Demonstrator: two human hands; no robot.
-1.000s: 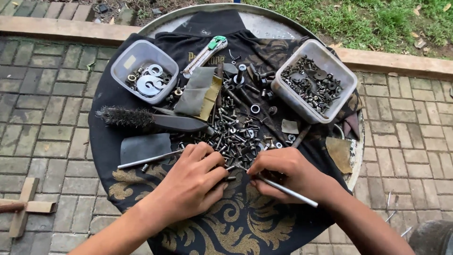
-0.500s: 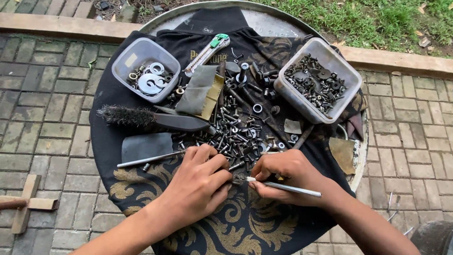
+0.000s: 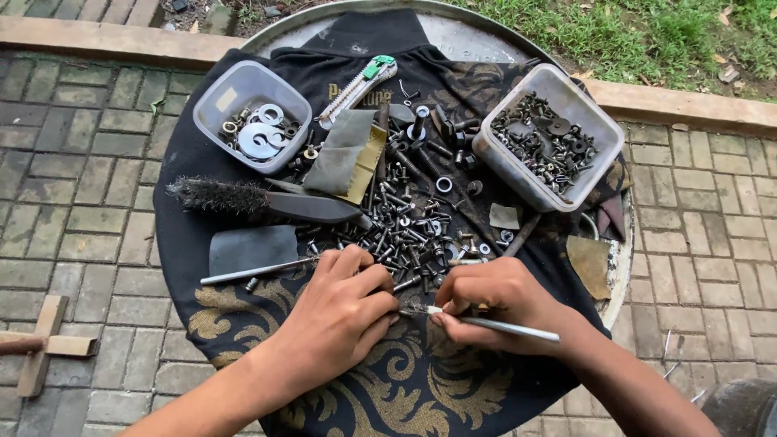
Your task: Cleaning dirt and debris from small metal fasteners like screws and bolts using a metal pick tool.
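My right hand (image 3: 494, 303) grips a thin metal-handled brush (image 3: 502, 326), its bristle tip pointing left toward my left hand (image 3: 344, 311). The left hand's fingers pinch a small dark part at the brush tip; the part itself is mostly hidden. Both hands rest on a black cloth with gold pattern (image 3: 243, 324), just in front of a heap of several screws, bolts and nuts (image 3: 405, 218).
A round metal tray (image 3: 453, 32) carries the cloth. On it: a wire brush (image 3: 259, 201), a clear tub of washers (image 3: 252, 117), a tub of dark screws (image 3: 546, 137), a utility knife (image 3: 356, 87), folded sandpaper (image 3: 348, 154), a metal rod (image 3: 259, 271). A wooden mallet (image 3: 40, 344) lies on paving bricks.
Both hands have drawn closer together in front of the screw heap. The brush tip has come up against the small part in the left fingers.
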